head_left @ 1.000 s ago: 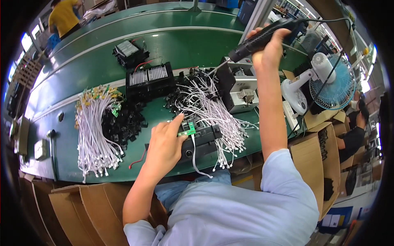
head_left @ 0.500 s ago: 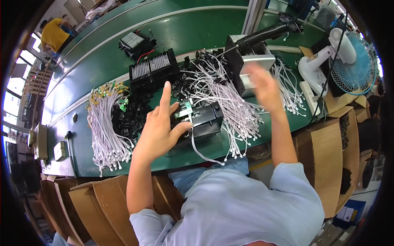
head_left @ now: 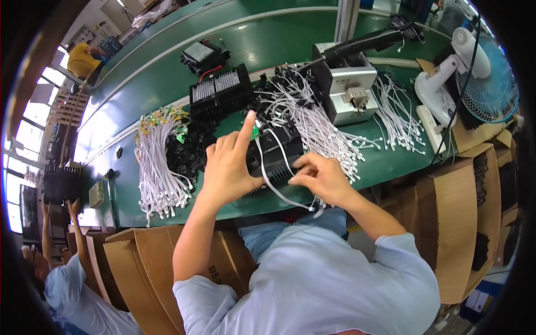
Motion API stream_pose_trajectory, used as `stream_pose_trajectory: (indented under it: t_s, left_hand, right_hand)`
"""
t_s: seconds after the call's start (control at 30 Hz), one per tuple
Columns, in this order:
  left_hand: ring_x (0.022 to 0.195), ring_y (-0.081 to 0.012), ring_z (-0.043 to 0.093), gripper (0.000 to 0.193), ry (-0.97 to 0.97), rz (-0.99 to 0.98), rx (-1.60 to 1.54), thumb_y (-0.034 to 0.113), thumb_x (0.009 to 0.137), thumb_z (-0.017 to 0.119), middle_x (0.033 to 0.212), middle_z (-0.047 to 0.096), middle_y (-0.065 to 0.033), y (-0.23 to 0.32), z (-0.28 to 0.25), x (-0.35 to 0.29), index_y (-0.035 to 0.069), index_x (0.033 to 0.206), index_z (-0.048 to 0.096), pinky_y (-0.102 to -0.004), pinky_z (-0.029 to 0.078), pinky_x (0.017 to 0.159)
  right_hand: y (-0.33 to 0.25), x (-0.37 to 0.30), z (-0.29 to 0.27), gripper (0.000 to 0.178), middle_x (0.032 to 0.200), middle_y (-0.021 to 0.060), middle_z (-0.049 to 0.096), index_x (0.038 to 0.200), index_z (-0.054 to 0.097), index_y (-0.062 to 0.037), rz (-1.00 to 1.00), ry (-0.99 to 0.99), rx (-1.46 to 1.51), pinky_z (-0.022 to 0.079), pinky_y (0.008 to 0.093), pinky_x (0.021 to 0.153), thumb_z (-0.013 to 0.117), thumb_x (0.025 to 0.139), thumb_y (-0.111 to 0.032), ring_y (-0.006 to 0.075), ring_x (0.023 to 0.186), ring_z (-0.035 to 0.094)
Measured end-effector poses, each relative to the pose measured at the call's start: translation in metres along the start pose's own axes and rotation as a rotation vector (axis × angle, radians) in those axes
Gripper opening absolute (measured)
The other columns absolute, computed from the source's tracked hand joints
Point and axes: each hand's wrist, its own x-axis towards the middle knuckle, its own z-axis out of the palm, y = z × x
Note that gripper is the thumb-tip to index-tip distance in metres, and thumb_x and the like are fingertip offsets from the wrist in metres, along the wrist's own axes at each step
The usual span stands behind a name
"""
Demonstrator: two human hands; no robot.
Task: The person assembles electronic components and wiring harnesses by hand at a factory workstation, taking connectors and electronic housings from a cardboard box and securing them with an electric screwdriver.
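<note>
In front of me on the bench sits a black finned housing point(head_left: 273, 157). My left hand point(head_left: 226, 167) rests against its left side, index finger and thumb spread apart. Just beyond that index finger a small green circuit board point(head_left: 255, 132) partly shows. At the housing's right side my right hand point(head_left: 325, 180) is closed, finger and thumb pinching a thin white cable point(head_left: 281, 146) that arches over the housing. Another white cable point(head_left: 267, 177) curves down past the front of the housing to the bench edge. My fingers hide the pinched end.
Bundled white cables point(head_left: 159, 184) and a larger cable pile point(head_left: 329, 131) flank black small parts point(head_left: 187, 151). Behind stand a black finned unit point(head_left: 220, 92) and a silver-fronted device point(head_left: 352, 92). A fan point(head_left: 486, 84) is right, cardboard boxes point(head_left: 455, 223) below. A co-worker point(head_left: 78, 290) lifts a black finned part point(head_left: 61, 184).
My right hand has come down from the silver-fronted device to the housing and now pinches a white cable. A second cable lies over the housing. A co-worker has appeared at the left.
</note>
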Motion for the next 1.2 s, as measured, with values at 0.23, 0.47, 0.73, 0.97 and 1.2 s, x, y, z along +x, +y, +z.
stream_pose_trajectory:
  t_s: [0.23, 0.47, 0.73, 0.97, 1.2]
  left_hand:
    - [0.107, -0.031, 0.052, 0.116, 0.288, 0.179, -0.089, 0.018, 0.046, 0.086, 0.116, 0.055, -0.0157, 0.028, -0.081, -0.014, 0.006, 0.146, 0.027, -0.041, 0.038, 0.094]
    - [0.129, -0.028, 0.041, 0.123, 0.725, 0.286, 0.208, 0.02, 0.05, 0.088, 0.146, 0.035, -0.0137, -0.011, -0.163, 0.051, 0.015, 0.149, 0.015, -0.0425, 0.032, 0.108]
    - [0.116, -0.0221, 0.051, 0.061, 0.64, -0.271, -0.324, 0.007, 0.075, 0.071, 0.132, 0.052, -0.011, -0.133, -0.081, 0.003, 0.004, 0.132, 0.049, -0.0363, 0.041, 0.095]
    - [0.115, -0.0345, 0.052, 0.048, 0.606, -0.379, -0.284, 0.007, 0.073, 0.072, 0.123, 0.055, -0.0201, -0.162, -0.025, -0.019, -0.001, 0.118, 0.058, -0.0399, 0.038, 0.1]
    - [0.115, -0.0277, 0.053, 0.042, 0.608, -0.379, -0.418, 0.001, 0.076, 0.066, 0.125, 0.055, -0.0188, -0.167, 0.005, -0.033, -0.003, 0.117, 0.058, -0.0338, 0.041, 0.096]
  right_hand:
    - [-0.064, 0.054, -0.033, 0.118, 0.111, 0.0106, 0.055, 0.14, 0.024, 0.0006, -0.456, 0.127, -0.293, 0.041, 0.0339, 0.094, 0.093, 0.046, -0.018, 0.0195, 0.1, 0.054]
    - [-0.157, 0.175, -0.055, 0.076, 0.107, 0.0067, 0.062, 0.122, 0.049, -0.0013, -0.417, -0.061, -0.022, 0.048, 0.0356, 0.089, 0.086, 0.056, -0.011, 0.0163, 0.099, 0.058]
    - [-0.128, 0.366, -0.144, 0.066, 0.096, 0.0125, 0.061, 0.121, 0.048, -0.0014, -1.012, 1.18, -1.323, 0.051, 0.0407, 0.073, 0.065, 0.08, -0.05, 0.024, 0.083, 0.062]
    - [0.033, 0.473, -0.173, 0.091, 0.119, 0.0068, 0.049, 0.136, 0.036, -0.0154, -0.376, 0.715, -1.611, 0.032, 0.0592, 0.096, 0.081, 0.058, -0.022, 0.0262, 0.115, 0.046]
    - [0.126, 0.485, -0.134, 0.11, 0.127, 0.0087, 0.046, 0.143, 0.028, -0.0152, -0.205, 0.346, -1.382, 0.028, 0.0589, 0.103, 0.088, 0.051, -0.03, 0.0286, 0.123, 0.042]
